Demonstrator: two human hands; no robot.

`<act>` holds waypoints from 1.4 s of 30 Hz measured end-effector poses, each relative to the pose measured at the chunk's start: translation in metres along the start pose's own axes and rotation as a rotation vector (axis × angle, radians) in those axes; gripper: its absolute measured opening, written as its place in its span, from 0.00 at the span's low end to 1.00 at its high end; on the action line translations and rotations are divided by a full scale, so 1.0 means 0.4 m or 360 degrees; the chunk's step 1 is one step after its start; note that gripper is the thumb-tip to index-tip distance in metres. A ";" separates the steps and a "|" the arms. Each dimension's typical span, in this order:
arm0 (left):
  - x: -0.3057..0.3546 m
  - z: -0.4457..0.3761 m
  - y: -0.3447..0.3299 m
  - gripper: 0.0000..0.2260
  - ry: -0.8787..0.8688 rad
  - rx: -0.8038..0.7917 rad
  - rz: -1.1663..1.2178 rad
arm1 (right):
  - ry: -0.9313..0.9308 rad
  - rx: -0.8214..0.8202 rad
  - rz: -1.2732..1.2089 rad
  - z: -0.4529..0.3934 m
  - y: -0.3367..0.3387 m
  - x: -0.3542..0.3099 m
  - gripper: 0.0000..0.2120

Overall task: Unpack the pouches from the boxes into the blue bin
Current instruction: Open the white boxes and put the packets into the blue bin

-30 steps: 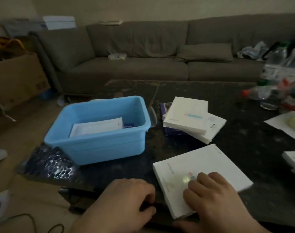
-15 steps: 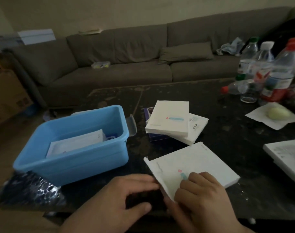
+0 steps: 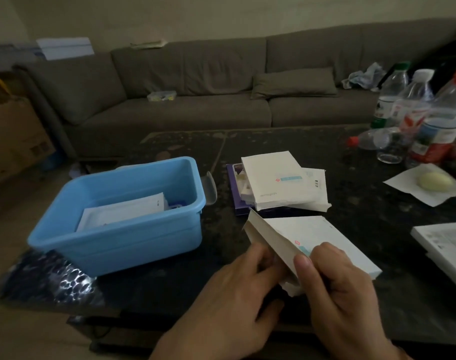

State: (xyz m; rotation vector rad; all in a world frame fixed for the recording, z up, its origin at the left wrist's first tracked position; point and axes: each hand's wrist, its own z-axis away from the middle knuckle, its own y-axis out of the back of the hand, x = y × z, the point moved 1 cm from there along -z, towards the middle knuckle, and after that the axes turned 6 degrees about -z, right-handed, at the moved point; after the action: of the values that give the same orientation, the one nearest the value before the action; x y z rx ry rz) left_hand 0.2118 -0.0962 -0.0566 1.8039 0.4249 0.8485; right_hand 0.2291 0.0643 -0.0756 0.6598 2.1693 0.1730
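A flat white box (image 3: 323,237) lies at the near edge of the dark table, its left side flap lifted. My right hand (image 3: 335,287) grips the box's near left end, thumb on the side and fingers on top. My left hand (image 3: 237,289) reaches its fingers in at the opened flap; what they touch is hidden. The blue bin (image 3: 133,237) stands to the left and holds white pouches (image 3: 125,211). Behind the held box, two more white boxes (image 3: 276,183) are stacked on a purple box (image 3: 234,183).
Several plastic bottles (image 3: 434,118) stand at the right rear of the table. A pale round item lies on a white paper (image 3: 429,183). More white boxes (image 3: 445,242) sit at the right edge. Bubble wrap (image 3: 55,279) lies under the bin. A grey sofa (image 3: 195,100) is behind.
The box's left end came up off the table and its side flap opened. My left hand moved from the table edge to the flap. The camera turned slightly right.
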 end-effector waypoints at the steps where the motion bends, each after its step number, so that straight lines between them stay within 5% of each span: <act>1: 0.001 -0.001 -0.003 0.20 -0.0030 0.0041 -0.0019 | 0.0006 0.0000 0.0000 0.001 0.002 0.000 0.22; 9: -0.044 0.042 -0.013 0.05 -0.0218 0.0533 -0.0118 | 0.0081 -0.0083 0.0038 0.019 0.005 0.014 0.21; 16: -0.126 0.164 0.012 0.06 -0.0237 0.1045 -0.0245 | 0.0196 -0.0277 0.0215 0.023 -0.001 0.007 0.20; 20: -0.130 0.225 0.059 0.16 -0.0046 0.1333 -0.0303 | 0.0326 -0.0565 0.0473 0.040 -0.021 0.025 0.26; 23: -0.131 0.264 0.087 0.08 0.0148 0.1620 -0.0286 | 0.0358 -0.0790 0.0623 0.036 -0.031 0.011 0.28; 27: -0.107 0.282 0.153 0.08 0.0302 0.1762 -0.0690 | 0.0079 -0.0934 0.0511 -0.006 -0.042 -0.036 0.22; 29: -0.094 0.287 0.179 0.08 0.0337 0.1766 -0.0676 | -0.0244 -0.1344 0.0494 -0.003 -0.044 -0.050 0.29; 31: -0.096 0.295 0.200 0.05 0.0489 0.1804 -0.0427 | -0.0517 -0.1390 -0.0077 0.025 -0.063 -0.049 0.38; 34: -0.112 0.295 0.239 0.07 0.1034 0.1883 0.0463 | -0.0976 -0.1118 -0.1038 0.015 -0.142 -0.152 0.48; 35: -0.116 0.289 0.247 0.10 0.1178 0.1901 0.0780 | -0.0929 -0.1110 -0.1070 0.022 -0.157 -0.188 0.46; 39: -0.136 0.283 0.262 0.14 0.1548 0.1848 0.1708 | -0.1223 -0.1089 -0.1026 -0.061 -0.223 -0.234 0.09; 42: -0.160 0.299 0.261 0.16 0.1709 0.1852 0.1803 | -0.1422 -0.1028 -0.1092 -0.107 -0.250 -0.236 0.10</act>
State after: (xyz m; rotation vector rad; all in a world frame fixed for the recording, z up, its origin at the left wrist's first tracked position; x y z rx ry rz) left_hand 0.2434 -0.2570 -0.0073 2.4498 0.6115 2.8566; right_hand 0.2046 -0.0650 -0.0172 -0.3534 1.2416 0.1535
